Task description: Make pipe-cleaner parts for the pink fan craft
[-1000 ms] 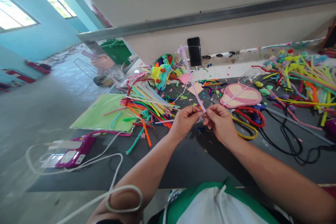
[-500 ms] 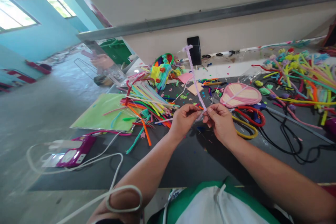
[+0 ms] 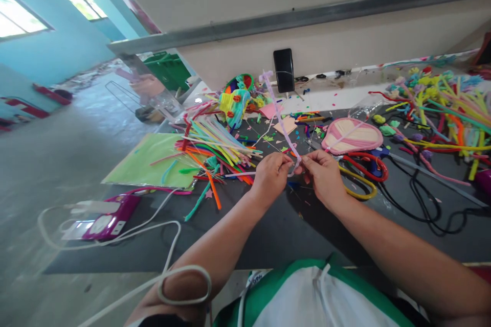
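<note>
My left hand (image 3: pixel 271 178) and my right hand (image 3: pixel 323 176) meet over the dark table (image 3: pixel 276 235), fingers pinched together on the near end of a lilac pipe cleaner (image 3: pixel 279 117). The pipe cleaner slants up and away to a curled tip near a black phone (image 3: pixel 284 70) leaning on the wall. A pile of coloured pipe cleaners (image 3: pixel 215 150) lies just left of my left hand. A pink heart-shaped piece (image 3: pixel 352 136) rests right of my right hand.
A green sheet (image 3: pixel 148 161) lies at the left of the table. A pink device (image 3: pixel 107 217) with a white cable (image 3: pixel 169 245) sits at the near left. More pipe cleaners (image 3: pixel 441 107) fill the far right, with a black cord (image 3: pixel 422 204) and red and yellow loops (image 3: pixel 362 179).
Both hands stay pinched on the lilac pipe cleaner. Its upper end has swung slightly left, then right, then left again. The view has tipped a little.
</note>
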Available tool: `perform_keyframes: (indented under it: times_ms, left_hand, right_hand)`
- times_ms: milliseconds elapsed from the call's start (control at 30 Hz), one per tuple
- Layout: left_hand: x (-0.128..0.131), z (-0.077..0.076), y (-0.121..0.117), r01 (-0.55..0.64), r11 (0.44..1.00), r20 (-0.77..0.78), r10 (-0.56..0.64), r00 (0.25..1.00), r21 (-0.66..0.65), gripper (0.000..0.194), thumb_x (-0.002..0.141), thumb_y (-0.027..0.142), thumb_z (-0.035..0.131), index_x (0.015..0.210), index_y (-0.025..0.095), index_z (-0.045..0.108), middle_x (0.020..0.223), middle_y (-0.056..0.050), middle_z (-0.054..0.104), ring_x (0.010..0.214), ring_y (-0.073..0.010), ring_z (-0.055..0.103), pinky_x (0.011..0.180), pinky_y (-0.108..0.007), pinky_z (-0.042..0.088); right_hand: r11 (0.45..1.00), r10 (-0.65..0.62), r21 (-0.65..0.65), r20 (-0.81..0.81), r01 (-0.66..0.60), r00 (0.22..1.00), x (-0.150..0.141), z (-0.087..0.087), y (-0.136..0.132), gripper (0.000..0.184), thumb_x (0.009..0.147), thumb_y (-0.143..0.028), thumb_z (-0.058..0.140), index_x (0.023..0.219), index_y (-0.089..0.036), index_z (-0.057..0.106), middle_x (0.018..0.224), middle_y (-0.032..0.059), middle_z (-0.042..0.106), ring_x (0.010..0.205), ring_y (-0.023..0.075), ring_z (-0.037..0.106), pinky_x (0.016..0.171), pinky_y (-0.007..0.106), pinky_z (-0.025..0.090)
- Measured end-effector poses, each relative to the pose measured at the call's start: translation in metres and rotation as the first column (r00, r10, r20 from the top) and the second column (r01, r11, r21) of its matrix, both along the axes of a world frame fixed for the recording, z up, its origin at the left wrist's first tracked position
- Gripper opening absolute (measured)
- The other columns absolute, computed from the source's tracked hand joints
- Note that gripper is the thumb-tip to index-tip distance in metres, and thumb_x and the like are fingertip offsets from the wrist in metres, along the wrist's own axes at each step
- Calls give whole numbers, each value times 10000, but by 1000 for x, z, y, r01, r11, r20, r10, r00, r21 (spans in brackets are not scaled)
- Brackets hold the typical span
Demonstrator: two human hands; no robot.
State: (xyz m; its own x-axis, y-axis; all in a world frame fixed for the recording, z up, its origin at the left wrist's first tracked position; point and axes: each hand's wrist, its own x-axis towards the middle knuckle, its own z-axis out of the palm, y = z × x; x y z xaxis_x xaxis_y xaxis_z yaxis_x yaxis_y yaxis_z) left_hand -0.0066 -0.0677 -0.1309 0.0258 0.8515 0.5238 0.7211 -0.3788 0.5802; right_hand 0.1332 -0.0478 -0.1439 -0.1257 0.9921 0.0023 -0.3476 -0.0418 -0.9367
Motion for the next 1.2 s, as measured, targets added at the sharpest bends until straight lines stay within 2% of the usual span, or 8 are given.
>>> perform_keyframes:
  times_ms: [100, 200, 267, 400, 633, 900, 1100, 1200]
  left_hand:
    - [0, -1, 2, 55, 990, 232, -25, 972, -127, 64, 790, 203, 584, 777, 169, 636, 766, -23, 649, 737, -145, 582, 707, -258, 443]
    - [1, -1, 4, 176, 952, 503, -27, 864, -251, 116, 783, 240, 597, 851, 157, 640, 782, -24, 658, 734, -141, 593, 691, -249, 453]
    - [2, -1, 4, 219, 937, 574, -25, 819, -271, 151, 783, 269, 603, 867, 151, 647, 792, -27, 666, 753, -143, 599, 711, -252, 456]
    - [4, -1, 3, 169, 946, 535, 5, 845, -276, 142, 770, 277, 620, 823, 152, 664, 778, -24, 676, 739, -142, 598, 698, -247, 450]
    - [2, -3, 1, 42, 975, 311, 28, 950, -218, 111, 788, 245, 588, 752, 167, 658, 716, -1, 654, 692, -126, 571, 668, -233, 419]
    - [-5, 1, 4, 103, 953, 253, -29, 967, -284, 117, 784, 215, 551, 710, 158, 622, 654, 19, 591, 635, -109, 511, 611, -221, 378]
    - [-9, 1, 5, 114, 941, 218, -44, 975, -318, 118, 760, 197, 551, 673, 158, 621, 641, 15, 593, 618, -109, 507, 606, -227, 369]
    - [-9, 1, 7, 148, 934, 269, -59, 961, -325, 112, 753, 204, 561, 678, 158, 631, 631, 17, 588, 602, -106, 497, 593, -225, 367]
  right_hand:
    - [1000, -1, -12, -49, 0, 999, 0, 2, 0, 138, 753, -288, 631, 716, -177, 557, 543, -8, 640, 400, 101, 499, 367, 199, 350]
    - [1000, 4, -10, -94, -5, 996, -1, 5, -1, 138, 751, -285, 637, 726, -174, 558, 541, -5, 639, 417, 106, 524, 370, 193, 354]
    - [1000, 3, -7, -104, -4, 995, -1, 5, -1, 139, 745, -284, 643, 725, -174, 560, 543, -4, 639, 439, 113, 547, 374, 191, 363]
    - [1000, -8, -19, -88, 6, 996, -1, 2, 0, 139, 739, -284, 645, 723, -175, 561, 543, -6, 639, 429, 110, 540, 372, 194, 373]
    - [995, 51, -89, -57, -56, 997, 2, 4, 3, 148, 697, -279, 672, 695, -169, 573, 534, -6, 631, 470, 132, 592, 373, 192, 412]
    - [981, 153, -114, -16, -154, 988, 6, 3, 8, 181, 656, -293, 698, 664, -172, 563, 510, -13, 631, 474, 153, 629, 437, 251, 533]
    - [980, 166, -126, 79, -155, 983, 5, 2, 10, 187, 636, -283, 703, 640, -175, 550, 490, -18, 623, 453, 151, 632, 425, 246, 540]
    - [978, 174, -128, 62, -165, 983, 6, 2, 11, 202, 634, -291, 714, 648, -177, 547, 490, -20, 619, 462, 154, 636, 445, 260, 552]
